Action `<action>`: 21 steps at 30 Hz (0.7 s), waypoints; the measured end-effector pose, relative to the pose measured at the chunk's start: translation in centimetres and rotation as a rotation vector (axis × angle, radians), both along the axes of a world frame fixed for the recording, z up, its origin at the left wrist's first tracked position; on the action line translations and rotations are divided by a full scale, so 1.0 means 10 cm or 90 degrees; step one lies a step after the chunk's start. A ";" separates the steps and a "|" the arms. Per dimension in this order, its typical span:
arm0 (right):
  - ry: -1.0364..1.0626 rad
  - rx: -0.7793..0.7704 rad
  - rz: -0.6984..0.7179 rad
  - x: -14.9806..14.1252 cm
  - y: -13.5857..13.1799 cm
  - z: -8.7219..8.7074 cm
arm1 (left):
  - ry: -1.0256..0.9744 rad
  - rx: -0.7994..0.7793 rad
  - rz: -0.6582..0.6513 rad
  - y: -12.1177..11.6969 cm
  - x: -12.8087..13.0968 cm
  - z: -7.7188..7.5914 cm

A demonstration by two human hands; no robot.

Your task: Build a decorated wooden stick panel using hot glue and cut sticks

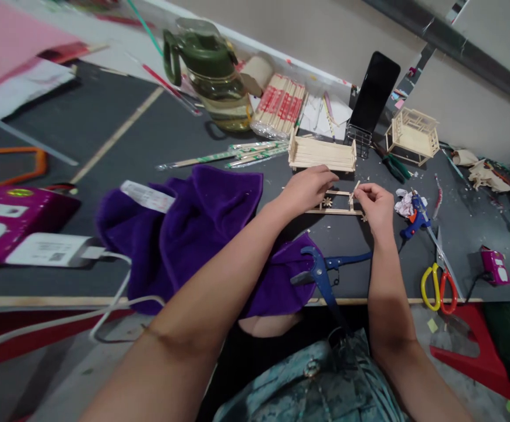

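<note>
My right hand [378,206] pinches a short wooden stick [356,186] at the right end of a small frame of wooden sticks [338,211]. This frame lies on the dark table and carries little flower-shaped pieces. From the left, my left hand [310,189] reaches over the frame with bent fingers and seems to grip its back part; the fingertips are partly hidden. Just behind stands a small slatted wooden bench [323,153]. Blue-handled cutters [320,272] lie in front on a purple cloth [202,234].
Right of my hands lie a blue glue gun [415,223] and scissors [439,287]. Behind stand a jug [215,82], bundled chopsticks [279,105], a phone [375,91] and a small wooden model [413,136]. A white cable [121,293] hangs over the front edge at left.
</note>
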State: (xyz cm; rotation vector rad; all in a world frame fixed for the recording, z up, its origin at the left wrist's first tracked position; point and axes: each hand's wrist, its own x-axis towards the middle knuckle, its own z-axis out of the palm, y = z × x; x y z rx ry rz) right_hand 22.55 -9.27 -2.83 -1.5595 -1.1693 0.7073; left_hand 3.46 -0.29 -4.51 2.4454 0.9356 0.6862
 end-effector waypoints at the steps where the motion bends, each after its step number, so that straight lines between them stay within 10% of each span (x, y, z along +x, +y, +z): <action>1: 0.032 0.010 0.006 -0.01 0.00 0.02 | -0.039 0.005 0.016 -0.01 0.00 0.03; 9: 0.211 -0.040 0.089 -0.21 -0.11 0.20 | -0.400 -0.292 0.075 -0.38 0.08 0.31; 21: 0.042 -0.047 0.055 -0.37 -0.46 0.17 | -0.625 -0.648 0.189 -0.86 0.12 0.23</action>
